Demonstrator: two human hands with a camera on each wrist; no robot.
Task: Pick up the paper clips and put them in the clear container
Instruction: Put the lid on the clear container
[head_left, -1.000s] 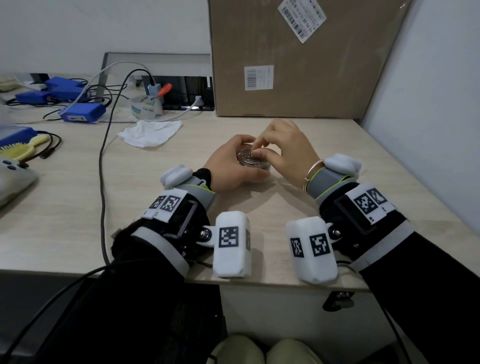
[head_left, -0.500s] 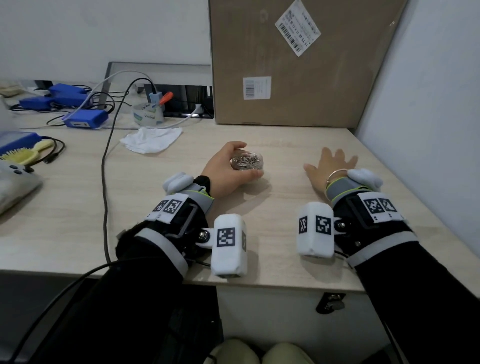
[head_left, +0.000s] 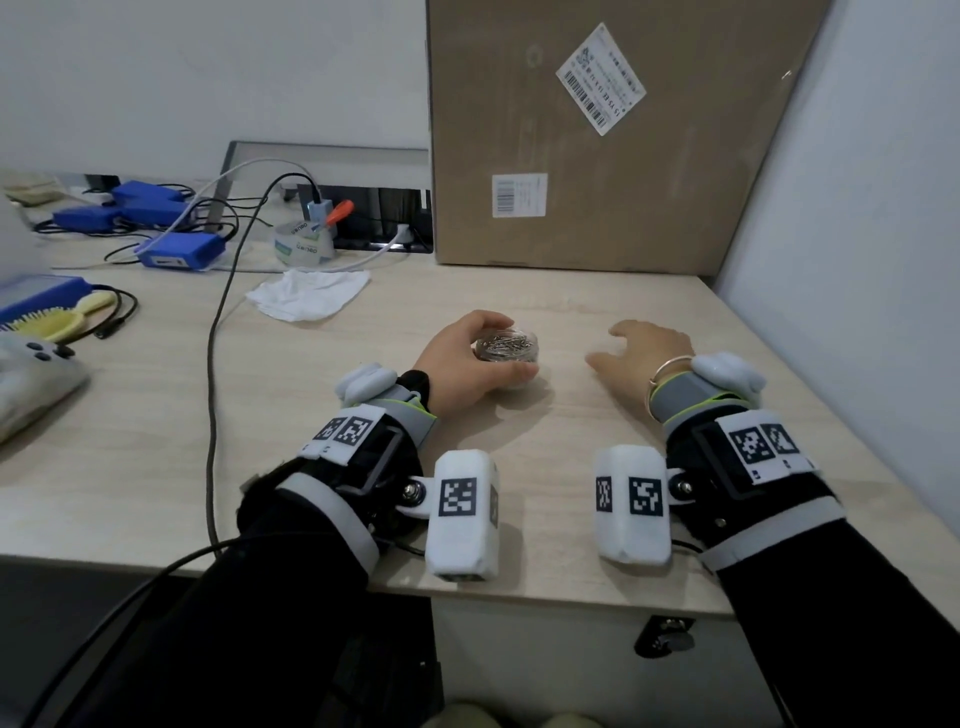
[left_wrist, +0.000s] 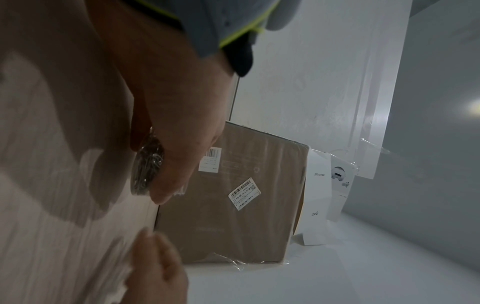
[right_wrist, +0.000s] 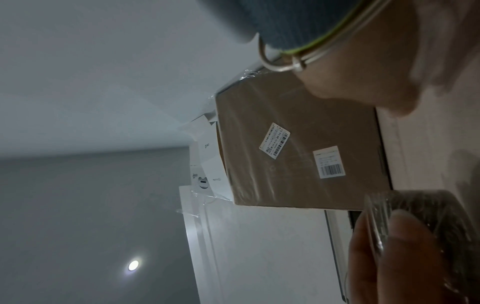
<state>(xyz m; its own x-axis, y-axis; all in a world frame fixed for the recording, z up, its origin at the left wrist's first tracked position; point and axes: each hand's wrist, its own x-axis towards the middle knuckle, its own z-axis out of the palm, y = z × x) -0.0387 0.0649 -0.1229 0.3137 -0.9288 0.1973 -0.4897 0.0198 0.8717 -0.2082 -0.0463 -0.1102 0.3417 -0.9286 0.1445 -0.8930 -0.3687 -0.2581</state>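
The clear container (head_left: 507, 351) stands on the worktop (head_left: 156, 415), toward its right half and short of the back edge, filled with a heap of silvery paper clips (head_left: 504, 344). I see my left hand (head_left: 462, 364) curled round the container, fingers over its far side and thumb along its near wall, holding it where it stands. My right hand (head_left: 641, 353) lies just to the right of it, apart from the container, palm down on the worktop with fingers relaxed and spread, holding nothing. A large cardboard box (head_left: 597, 135) stands at the back edge behind both hands. Off to the left lie a white cloth (head_left: 309, 299), a roll of tape (head_left: 304, 244) and several blue boxes (head_left: 179, 249) with cables.
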